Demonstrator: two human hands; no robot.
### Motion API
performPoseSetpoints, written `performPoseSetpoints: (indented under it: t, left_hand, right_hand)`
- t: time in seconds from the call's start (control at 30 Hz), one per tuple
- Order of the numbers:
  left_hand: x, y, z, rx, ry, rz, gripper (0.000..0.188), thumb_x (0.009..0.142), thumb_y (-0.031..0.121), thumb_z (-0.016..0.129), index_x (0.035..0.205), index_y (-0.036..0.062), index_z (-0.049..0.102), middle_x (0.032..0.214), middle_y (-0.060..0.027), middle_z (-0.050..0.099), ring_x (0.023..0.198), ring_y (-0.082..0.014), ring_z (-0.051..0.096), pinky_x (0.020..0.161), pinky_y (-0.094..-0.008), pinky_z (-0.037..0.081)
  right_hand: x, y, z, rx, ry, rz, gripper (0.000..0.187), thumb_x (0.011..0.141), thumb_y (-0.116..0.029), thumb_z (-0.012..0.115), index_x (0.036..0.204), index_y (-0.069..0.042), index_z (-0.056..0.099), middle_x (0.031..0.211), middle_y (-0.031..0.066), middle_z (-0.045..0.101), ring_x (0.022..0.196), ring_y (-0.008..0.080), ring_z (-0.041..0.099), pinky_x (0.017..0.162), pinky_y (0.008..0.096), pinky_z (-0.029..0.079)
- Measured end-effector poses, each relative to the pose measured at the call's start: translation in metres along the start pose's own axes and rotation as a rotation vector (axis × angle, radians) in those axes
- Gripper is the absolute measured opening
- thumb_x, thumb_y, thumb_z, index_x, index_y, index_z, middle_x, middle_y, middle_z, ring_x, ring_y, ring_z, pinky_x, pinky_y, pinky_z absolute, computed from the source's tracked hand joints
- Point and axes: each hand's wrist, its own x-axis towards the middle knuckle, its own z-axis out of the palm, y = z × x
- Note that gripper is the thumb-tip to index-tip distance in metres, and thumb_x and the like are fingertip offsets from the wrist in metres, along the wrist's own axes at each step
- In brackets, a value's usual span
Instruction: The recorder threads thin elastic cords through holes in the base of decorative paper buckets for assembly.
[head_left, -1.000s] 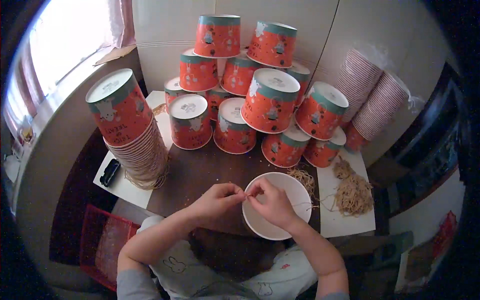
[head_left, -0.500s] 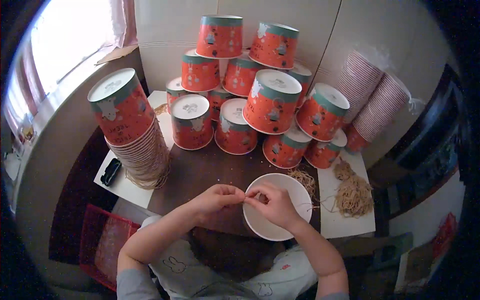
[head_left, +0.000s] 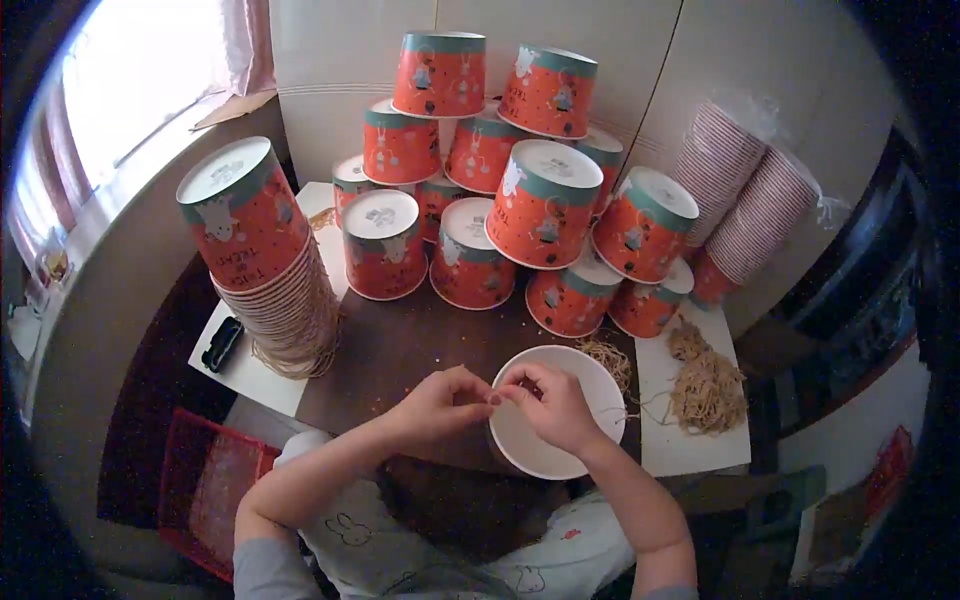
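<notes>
A white-lined paper bucket [head_left: 600, 425] stands with its round mouth up at the table's near edge, close to my lap. Over its left rim my two hands meet, fingertips touching or nearly so. My left hand [head_left: 445, 402] is pinched closed at the left, and my right hand [head_left: 553, 405] pinches from the right, partly covering the bucket's inside. Whatever lies between the fingertips is too small to make out. A thin cord [head_left: 645, 402] crosses the bucket's right rim and runs toward a heap of tan twine [head_left: 707, 390] on the white board at the right.
Red-and-green paper buckets [head_left: 545, 205] stand upside down in a tall pile at the back. A nested stack [head_left: 280, 310] with cords rises on the left, beside a black object [head_left: 221, 345]. Wrapped bucket stacks [head_left: 765, 215] lean at back right. A red basket [head_left: 215, 480] sits lower left.
My fingers have shifted slightly at the bucket's left rim, the left fingertips turning a little downward. The bucket has moved very slightly; the piles around it stand as before.
</notes>
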Motion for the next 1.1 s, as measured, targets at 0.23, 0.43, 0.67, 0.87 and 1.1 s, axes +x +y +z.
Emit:
performPoseSetpoints:
  t: [0.23, 0.43, 0.67, 0.87, 1.1]
  left_hand:
    - [-0.001, 0.01, 0.005, 0.123, 0.148, 0.017, 0.016, 0.078, 0.014, 0.059, 0.086, 0.0011, 0.055, 0.081, -0.0026, 0.056, 0.075, -0.0085, 0.052, 0.065, -0.0226, 0.043]
    - [-0.002, 0.014, 0.004, -0.133, 0.185, -0.038, 0.013, 0.078, 0.013, 0.058, 0.083, 0.0025, 0.053, 0.077, -0.0009, 0.055, 0.071, -0.0069, 0.051, 0.062, -0.0212, 0.043]
    - [0.0, 0.011, -0.001, -0.335, 0.193, -0.038, 0.01, 0.08, 0.011, 0.055, 0.085, 0.0049, 0.049, 0.078, -0.0016, 0.055, 0.071, -0.0082, 0.051, 0.061, -0.0218, 0.044]
    - [0.003, 0.005, -0.005, -0.395, 0.095, -0.024, 0.012, 0.079, 0.01, 0.055, 0.088, 0.0049, 0.048, 0.081, -0.0042, 0.056, 0.077, -0.0113, 0.054, 0.068, -0.0239, 0.045]
    - [0.0, 0.006, 0.001, -0.103, 0.042, 0.082, 0.017, 0.08, 0.013, 0.056, 0.091, 0.0015, 0.05, 0.082, -0.0031, 0.057, 0.075, -0.0086, 0.053, 0.068, -0.0212, 0.043]
  right_hand:
    - [-0.001, 0.006, 0.001, 0.008, -0.04, 0.054, 0.007, 0.076, -0.007, 0.058, 0.08, 0.0, 0.057, 0.071, 0.0058, 0.058, 0.062, 0.0096, 0.053, 0.055, 0.0233, 0.043]
    - [-0.001, 0.006, 0.0, -0.019, -0.09, 0.047, 0.008, 0.076, -0.006, 0.057, 0.081, 0.0, 0.057, 0.071, 0.0053, 0.058, 0.062, 0.0092, 0.052, 0.056, 0.0234, 0.042]
    - [-0.002, 0.003, -0.001, -0.049, -0.101, 0.103, 0.008, 0.076, -0.007, 0.057, 0.081, 0.0, 0.057, 0.071, 0.005, 0.058, 0.062, 0.0087, 0.052, 0.056, 0.0232, 0.042]
    - [-0.002, 0.011, -0.001, 0.112, -0.121, 0.195, 0.006, 0.079, -0.006, 0.055, 0.082, -0.001, 0.055, 0.072, 0.0002, 0.055, 0.064, 0.005, 0.049, 0.056, 0.0204, 0.041]
    - [-0.002, 0.015, 0.001, 0.237, -0.144, 0.201, 0.007, 0.08, -0.009, 0.055, 0.083, -0.003, 0.054, 0.073, 0.0011, 0.055, 0.066, 0.0072, 0.05, 0.059, 0.022, 0.041]
